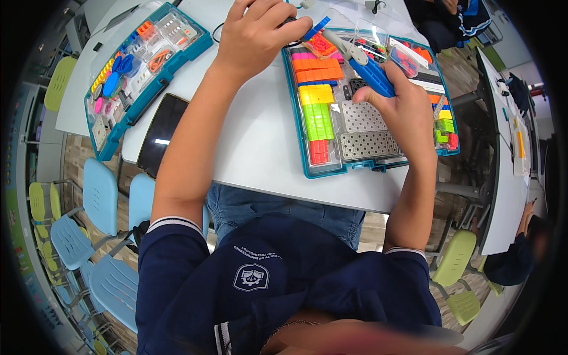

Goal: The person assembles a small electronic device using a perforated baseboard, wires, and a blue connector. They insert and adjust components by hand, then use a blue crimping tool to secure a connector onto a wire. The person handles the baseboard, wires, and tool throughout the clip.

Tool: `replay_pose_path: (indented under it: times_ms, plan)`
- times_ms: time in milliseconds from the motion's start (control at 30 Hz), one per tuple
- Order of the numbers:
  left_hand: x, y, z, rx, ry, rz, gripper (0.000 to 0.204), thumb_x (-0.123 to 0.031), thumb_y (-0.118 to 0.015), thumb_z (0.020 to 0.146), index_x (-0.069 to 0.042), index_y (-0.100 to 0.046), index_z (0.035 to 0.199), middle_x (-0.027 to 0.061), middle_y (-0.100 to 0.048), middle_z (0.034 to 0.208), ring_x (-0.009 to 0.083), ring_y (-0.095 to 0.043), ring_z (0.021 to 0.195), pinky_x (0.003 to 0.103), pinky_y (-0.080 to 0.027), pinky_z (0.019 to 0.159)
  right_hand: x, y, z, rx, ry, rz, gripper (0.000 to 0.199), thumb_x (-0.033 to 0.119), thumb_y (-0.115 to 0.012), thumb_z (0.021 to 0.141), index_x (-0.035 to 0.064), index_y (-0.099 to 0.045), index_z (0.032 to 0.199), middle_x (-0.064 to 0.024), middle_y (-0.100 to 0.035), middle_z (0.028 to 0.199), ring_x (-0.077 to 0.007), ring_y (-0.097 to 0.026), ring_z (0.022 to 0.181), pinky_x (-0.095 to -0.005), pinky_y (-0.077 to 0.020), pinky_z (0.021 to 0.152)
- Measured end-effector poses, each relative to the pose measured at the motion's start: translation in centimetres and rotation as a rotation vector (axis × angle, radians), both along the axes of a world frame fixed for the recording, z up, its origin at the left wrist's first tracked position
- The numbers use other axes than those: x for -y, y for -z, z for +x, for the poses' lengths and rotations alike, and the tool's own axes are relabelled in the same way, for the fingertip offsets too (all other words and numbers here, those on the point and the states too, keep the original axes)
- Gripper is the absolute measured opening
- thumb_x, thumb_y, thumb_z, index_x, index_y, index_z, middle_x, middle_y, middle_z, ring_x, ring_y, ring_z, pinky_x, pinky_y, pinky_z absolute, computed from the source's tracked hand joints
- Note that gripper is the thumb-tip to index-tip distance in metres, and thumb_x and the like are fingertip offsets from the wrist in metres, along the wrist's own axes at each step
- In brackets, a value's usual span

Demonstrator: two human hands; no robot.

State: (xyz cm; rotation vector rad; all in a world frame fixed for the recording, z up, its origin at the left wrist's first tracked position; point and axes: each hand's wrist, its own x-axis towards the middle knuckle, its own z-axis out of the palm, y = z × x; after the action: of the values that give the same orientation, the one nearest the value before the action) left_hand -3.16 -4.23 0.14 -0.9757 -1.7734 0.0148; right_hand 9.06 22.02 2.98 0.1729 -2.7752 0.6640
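The teal parts case lies open on the white bench, its compartments mostly full: orange beams at the far end, yellow and green bricks in the middle, a small red stack nearer the person, grey perforated plates beside them. No built assembly shows anywhere, so the work looks to be at an early stage, with parts being picked out and nothing yet joined that the view lets me see.

The right hand rests over the case's right half, fingers curled shut around a blue-handled tool with a grey head, which points toward the far side of the case. The left hand sits just off the case's far left corner, fingers closed over a small dark object; too much of it is hidden to name. A thin blue strip pokes out from beside those fingers, over the case's far edge.

Left of the case, well apart, a second teal case lies open and untouched, with a dark tablet between the two, at the bench's near edge. Sorting and assembling all appear left to do.
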Motion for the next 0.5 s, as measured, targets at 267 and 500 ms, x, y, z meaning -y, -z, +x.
replay_pose_path:
  times_ms: [267,500]
  plan:
    - [-0.2,-0.1,0.4,-0.087,-0.026,-0.016,0.022,-0.015,-0.071,0.083,-0.024,-0.074,0.103,-0.0057,-0.068,0.1,0.0141,-0.062,0.103,0.036,-0.04,0.1,-0.7,-0.9,0.1,0.094,-0.063,0.002,0.052,0.051,-0.082,0.076,0.0083,-0.068,0.103,-0.0135,-0.063,0.064,-0.0353,-0.066,0.064,-0.0423,-0.0479,0.06]
    - [-0.8,-0.2,0.7,-0.086,-0.024,0.001,0.021,-0.015,-0.07,0.084,-0.025,-0.073,0.103,-0.0067,-0.067,0.099,0.0134,-0.062,0.102,0.036,-0.039,0.099,-1.4,-0.8,0.2,-0.102,-0.038,0.154,0.053,0.052,-0.082,0.074,0.0088,-0.066,0.102,-0.014,-0.061,0.063,-0.0358,-0.064,0.062,-0.0413,-0.0474,0.057]
